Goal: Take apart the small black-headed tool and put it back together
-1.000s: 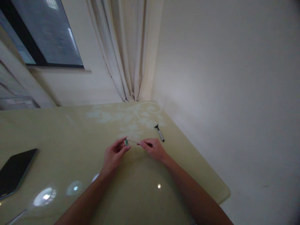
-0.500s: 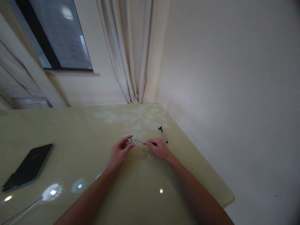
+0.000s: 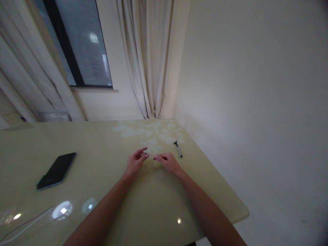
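Left hand [image 3: 134,164] pinches small piece [image 3: 146,149], right hand [image 3: 169,163] thin stick [image 3: 151,155] (razor [image 3: 178,150] nearer table's right edge [image 3: 211,165])

small piece [image 3: 146,149]: short, greyish, finer detail too small to tell; pinched between thumb and fingers of the left hand [image 3: 135,161] | thin stick [image 3: 151,155]: slender, slightly slanted, near end gripped in the right hand [image 3: 167,162], far end reaching the left fingertips; contact with the piece unclear
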Motion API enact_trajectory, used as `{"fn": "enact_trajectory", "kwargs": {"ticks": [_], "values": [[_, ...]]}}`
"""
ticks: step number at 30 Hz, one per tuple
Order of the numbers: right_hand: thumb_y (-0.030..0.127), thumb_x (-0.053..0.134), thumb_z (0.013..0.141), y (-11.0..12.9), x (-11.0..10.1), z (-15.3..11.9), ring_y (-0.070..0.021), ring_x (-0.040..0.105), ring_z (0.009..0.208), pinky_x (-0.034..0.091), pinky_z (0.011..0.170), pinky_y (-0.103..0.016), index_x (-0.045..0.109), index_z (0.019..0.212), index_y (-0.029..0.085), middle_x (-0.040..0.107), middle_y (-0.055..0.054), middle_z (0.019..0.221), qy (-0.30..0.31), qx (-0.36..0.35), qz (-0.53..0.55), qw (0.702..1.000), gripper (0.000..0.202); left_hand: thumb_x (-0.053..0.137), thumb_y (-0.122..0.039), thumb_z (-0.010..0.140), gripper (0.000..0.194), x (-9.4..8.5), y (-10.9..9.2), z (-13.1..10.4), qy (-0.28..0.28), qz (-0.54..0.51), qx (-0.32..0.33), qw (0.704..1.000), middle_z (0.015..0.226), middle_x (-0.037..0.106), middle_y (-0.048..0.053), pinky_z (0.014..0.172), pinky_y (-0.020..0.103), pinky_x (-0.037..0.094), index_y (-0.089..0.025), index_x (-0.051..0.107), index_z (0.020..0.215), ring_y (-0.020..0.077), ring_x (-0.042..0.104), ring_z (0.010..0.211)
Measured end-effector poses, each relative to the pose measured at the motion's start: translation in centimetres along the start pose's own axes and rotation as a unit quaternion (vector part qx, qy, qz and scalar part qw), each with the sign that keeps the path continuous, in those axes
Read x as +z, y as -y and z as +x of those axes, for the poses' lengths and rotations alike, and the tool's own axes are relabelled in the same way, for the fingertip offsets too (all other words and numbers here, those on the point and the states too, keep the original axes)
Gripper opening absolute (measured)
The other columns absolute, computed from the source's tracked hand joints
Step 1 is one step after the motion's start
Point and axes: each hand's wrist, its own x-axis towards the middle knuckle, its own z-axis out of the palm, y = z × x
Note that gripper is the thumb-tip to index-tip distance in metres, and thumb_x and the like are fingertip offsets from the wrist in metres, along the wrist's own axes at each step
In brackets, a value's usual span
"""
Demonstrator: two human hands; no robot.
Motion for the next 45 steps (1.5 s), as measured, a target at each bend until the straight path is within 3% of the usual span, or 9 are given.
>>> {"fn": "enact_trajectory", "kwargs": {"ticks": [5, 9, 15, 20, 27, 34, 45], "values": [[0.046, 0.056, 0.095, -0.5, 0.0, 0.5, -0.0139, 0.046, 0.060, 0.029, 0.057, -0.025, 0.086, 0.097, 0.014, 0.056, 0.000, 0.059, -0.036, 0.031, -0.037, 0.998, 0.044, 0.089, -0.053, 0.063, 0.061, 0.1, -0.1, 0.2, -0.012, 0.006, 0.008, 1.000, 0.075, 0.057, -0.003, 0.064, 0.024, 0.041, -0.017, 0.080, 0.111, 0.0115, 0.050, 0.066], [0.047, 0.056, 0.096, -0.3, 0.4, 0.7, -0.0132, 0.044, 0.058, 0.030, 0.057, -0.024, 0.086, 0.099, 0.014, 0.054, 0.001, 0.057, -0.009, -0.001, -0.018, 1.000, 0.045, 0.090, -0.052, 0.061, 0.061, 0.1, -0.2, 0.2, -0.006, 0.009, 0.008, 1.000, 0.072, 0.057, -0.004, 0.064, 0.024, 0.040, -0.017, 0.080, 0.110, 0.0118, 0.050, 0.065], [0.042, 0.059, 0.095, -0.2, 0.1, 0.6, -0.0127, 0.045, 0.058, 0.029, 0.057, -0.025, 0.086, 0.097, 0.014, 0.051, 0.002, 0.056, -0.033, 0.034, -0.049, 0.998, 0.039, 0.090, -0.053, 0.063, 0.061, 0.1, -0.1, 0.5, -0.010, 0.010, 0.014, 1.000, 0.070, 0.056, -0.004, 0.065, 0.024, 0.040, -0.016, 0.079, 0.111, 0.0114, 0.049, 0.065], [0.045, 0.057, 0.096, -0.5, 0.6, 0.6, -0.0121, 0.041, 0.056, 0.029, 0.057, -0.025, 0.086, 0.098, 0.014, 0.048, 0.003, 0.054, -0.016, 0.016, -0.031, 0.999, 0.042, 0.091, -0.051, 0.063, 0.061, 0.1, -0.1, 0.7, 0.003, 0.016, 0.015, 1.000, 0.069, 0.055, -0.005, 0.064, 0.024, 0.040, -0.015, 0.080, 0.111, 0.0114, 0.049, 0.065], [0.046, 0.057, 0.096, -0.8, 0.4, 0.5, -0.0131, 0.047, 0.060, 0.028, 0.057, -0.025, 0.085, 0.094, 0.013, 0.054, 0.001, 0.060, -0.044, -0.008, -0.071, 0.996, 0.043, 0.091, -0.051, 0.063, 0.060, 0.0, -0.1, 0.6, 0.005, 0.021, 0.015, 1.000, 0.067, 0.052, -0.006, 0.061, 0.023, 0.036, -0.016, 0.080, 0.110, 0.0108, 0.046, 0.063], [0.048, 0.055, 0.098, 0.1, 0.7, 0.0, -0.0132, 0.048, 0.059, 0.026, 0.057, -0.027, 0.079, 0.075, 0.016, 0.058, -0.001, 0.061, -0.084, -0.029, -0.155, 0.984, 0.046, 0.090, -0.052, 0.065, 0.061, -0.2, 0.3, 0.6, -0.001, 0.019, 0.016, 1.000, 0.070, 0.053, -0.005, 0.061, 0.023, 0.036, -0.017, 0.079, 0.113, 0.0111, 0.047, 0.064], [0.045, 0.057, 0.097, 0.7, 0.9, -0.1, -0.0153, 0.054, 0.064, 0.029, 0.059, -0.026, 0.083, 0.086, 0.018, 0.070, -0.003, 0.071, -0.090, -0.016, -0.142, 0.986, 0.039, 0.090, -0.050, 0.064, 0.058, -0.3, 0.0, 0.5, -0.004, 0.019, 0.015, 1.000, 0.071, 0.055, -0.005, 0.065, 0.024, 0.041, -0.018, 0.079, 0.112, 0.0117, 0.050, 0.066]]}}
